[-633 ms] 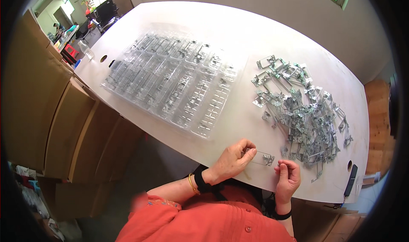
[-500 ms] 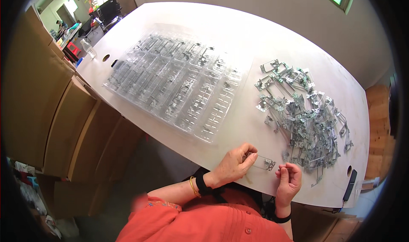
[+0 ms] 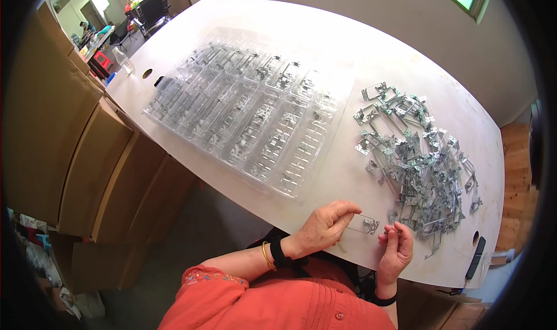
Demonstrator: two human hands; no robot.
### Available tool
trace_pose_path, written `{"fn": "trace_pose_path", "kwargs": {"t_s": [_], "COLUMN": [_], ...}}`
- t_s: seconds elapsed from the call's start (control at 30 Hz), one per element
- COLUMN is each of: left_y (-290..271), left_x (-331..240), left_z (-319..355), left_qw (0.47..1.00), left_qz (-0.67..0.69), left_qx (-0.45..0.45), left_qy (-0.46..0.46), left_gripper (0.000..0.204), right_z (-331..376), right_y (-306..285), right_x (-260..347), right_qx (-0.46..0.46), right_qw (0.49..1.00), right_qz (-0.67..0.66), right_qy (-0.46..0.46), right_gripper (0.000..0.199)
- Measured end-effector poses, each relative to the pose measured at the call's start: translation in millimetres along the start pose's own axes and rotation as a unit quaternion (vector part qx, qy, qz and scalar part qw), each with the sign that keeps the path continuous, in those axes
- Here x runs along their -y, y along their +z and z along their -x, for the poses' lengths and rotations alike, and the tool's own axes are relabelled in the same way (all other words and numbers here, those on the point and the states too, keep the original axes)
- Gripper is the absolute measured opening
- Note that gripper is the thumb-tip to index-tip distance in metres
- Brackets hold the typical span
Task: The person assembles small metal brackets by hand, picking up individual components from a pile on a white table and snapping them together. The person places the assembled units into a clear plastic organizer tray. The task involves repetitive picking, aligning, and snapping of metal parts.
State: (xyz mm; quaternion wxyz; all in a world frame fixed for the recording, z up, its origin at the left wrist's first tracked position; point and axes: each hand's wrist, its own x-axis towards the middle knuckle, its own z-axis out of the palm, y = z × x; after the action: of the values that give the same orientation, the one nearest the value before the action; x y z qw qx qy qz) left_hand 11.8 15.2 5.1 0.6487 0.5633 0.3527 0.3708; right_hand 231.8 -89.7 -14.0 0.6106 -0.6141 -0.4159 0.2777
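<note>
Bracket (image 3: 372, 226), long axis apparently sideways, pointing right

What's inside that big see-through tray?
Silvery metal parts show in many compartments of the clear tray. What lies beneath them is covered, and shine hides some details.
</note>
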Motion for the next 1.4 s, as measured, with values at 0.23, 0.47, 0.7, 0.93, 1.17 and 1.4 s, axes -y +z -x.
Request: {"fn": "trace_pose_path", "kwargs": {"t_s": [0.23,0.47,0.7,0.93,1.17,1.4], "left_y": [-2.9,-8.6,-10.5,-15.5,-18.1,-22.8], "left_x": [0.1,2.4,3.1,13.5,1.4,7.8], "left_z": [0.0,1.5,1.4,5.0,-0.7,-3.5], "left_qw": [1.0,0.989,0.99,0.997,0.99,0.983], "left_qz": [-0.013,-0.123,-0.131,-0.036,-0.064,-0.113], "left_qx": [0.013,0.006,0.037,0.061,0.122,0.14], "left_qy": [-0.01,0.088,0.039,-0.028,-0.035,0.042], "left_gripper": [0.027,0.043,0.049,0.049,0.048,0.047], "right_z": [-0.2,-2.2,-2.1,-6.2,0.9,2.2], "right_y": [1.0,1.9,1.5,4.4,1.5,9.4], "right_x": [4.2,2.5,2.7,5.8,4.3,3.7], "right_qx": [0.005,0.006,-0.015,-0.008,-0.008,0.006], "right_qw": [1.0,0.999,1.0,0.998,0.997,0.999], "right_qz": [0.008,0.023,0.002,-0.055,-0.07,-0.039], "right_qy": [0.001,-0.029,-0.008,-0.006,-0.012,-0.021], "right_gripper": [0.028,0.033,0.036,0.016,0.017,0.018]}}
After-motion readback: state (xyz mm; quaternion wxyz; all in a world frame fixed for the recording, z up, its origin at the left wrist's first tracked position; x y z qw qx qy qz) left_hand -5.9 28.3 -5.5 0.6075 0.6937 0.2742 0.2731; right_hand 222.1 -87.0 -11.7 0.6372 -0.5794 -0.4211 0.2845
